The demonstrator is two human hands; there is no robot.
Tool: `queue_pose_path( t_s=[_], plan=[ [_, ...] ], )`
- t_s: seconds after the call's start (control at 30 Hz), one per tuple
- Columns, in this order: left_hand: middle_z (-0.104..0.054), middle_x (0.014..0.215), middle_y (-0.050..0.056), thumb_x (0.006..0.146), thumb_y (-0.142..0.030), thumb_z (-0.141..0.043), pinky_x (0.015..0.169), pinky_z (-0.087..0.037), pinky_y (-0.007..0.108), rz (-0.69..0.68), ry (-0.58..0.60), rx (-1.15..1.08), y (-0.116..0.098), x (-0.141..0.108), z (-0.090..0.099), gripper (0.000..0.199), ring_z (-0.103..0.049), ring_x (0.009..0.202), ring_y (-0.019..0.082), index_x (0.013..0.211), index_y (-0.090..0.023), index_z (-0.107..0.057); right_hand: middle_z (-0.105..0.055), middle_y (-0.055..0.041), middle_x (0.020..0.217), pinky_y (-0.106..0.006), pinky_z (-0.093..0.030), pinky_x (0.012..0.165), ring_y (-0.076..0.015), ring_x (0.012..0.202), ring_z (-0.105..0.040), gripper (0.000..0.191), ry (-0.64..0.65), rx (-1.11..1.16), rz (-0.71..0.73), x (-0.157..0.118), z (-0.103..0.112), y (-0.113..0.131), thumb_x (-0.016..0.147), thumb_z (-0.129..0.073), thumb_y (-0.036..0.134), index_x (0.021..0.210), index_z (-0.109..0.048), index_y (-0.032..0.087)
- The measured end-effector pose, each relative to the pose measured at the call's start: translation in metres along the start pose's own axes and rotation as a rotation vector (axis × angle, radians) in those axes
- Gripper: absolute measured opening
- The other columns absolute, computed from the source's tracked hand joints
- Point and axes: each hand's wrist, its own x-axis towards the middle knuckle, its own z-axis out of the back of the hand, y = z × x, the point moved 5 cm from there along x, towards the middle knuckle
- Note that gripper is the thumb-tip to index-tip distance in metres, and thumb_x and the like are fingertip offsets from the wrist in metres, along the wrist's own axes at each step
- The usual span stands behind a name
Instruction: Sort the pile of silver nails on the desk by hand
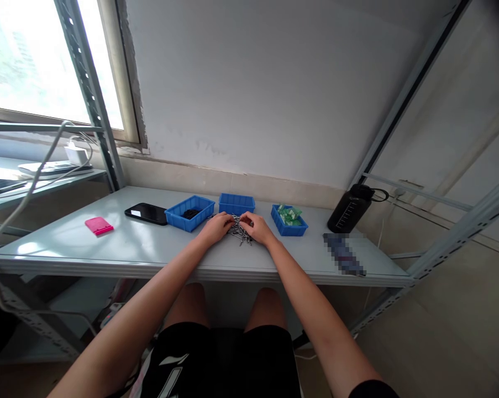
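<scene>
A loose pile of small metal pieces (241, 235) lies on the grey table (145, 243), between my two hands. My left hand (218, 226) is at the pile's left side, its fingers closed together; what they hold is too small to name. At the right side of the pile is my right hand (255, 226), thumb and fingers bent into a pinch, their contents also too small to make out. Just behind the hands stands a blue bin (236, 203). Another blue bin (183, 221), to the left, holds small black pieces (191, 213).
A third blue bin (292, 229) with green-and-white packets (289, 214) stands right of my hands. Farther right are a black bottle (350, 209) and a pixelated object (343, 254). A black phone (146, 213) and a pink item (99, 225) lie on the left. Behind is a wall.
</scene>
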Motion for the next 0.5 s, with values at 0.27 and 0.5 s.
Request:
queue_pose_path(
  t_s=[0.27,0.5],
  plan=[
    [-0.061,0.105,0.007,0.091,-0.034,-0.052,0.082,-0.051,0.039,0.061,-0.057,0.034,0.008,0.000,-0.002,0.027,-0.059,0.093,0.018,0.108,-0.014,-0.058,-0.066,-0.0038,0.084,-0.028,-0.047,0.076,-0.0165,0.078,-0.060,0.022,-0.197,0.000,-0.142,0.002,0.012,-0.022,0.083,-0.043,0.031,0.088,-0.061,0.018],
    [-0.060,0.109,0.008,0.091,-0.034,-0.053,0.083,-0.052,0.039,0.054,-0.011,0.080,0.008,-0.001,-0.008,0.028,-0.059,0.095,0.018,0.110,-0.014,-0.058,-0.066,-0.0061,0.101,-0.032,-0.047,0.084,-0.0164,0.083,-0.060,0.031,-0.220,-0.017,-0.167,0.009,0.009,-0.034,0.079,-0.046,0.025,0.106,-0.061,0.019]
  ],
)
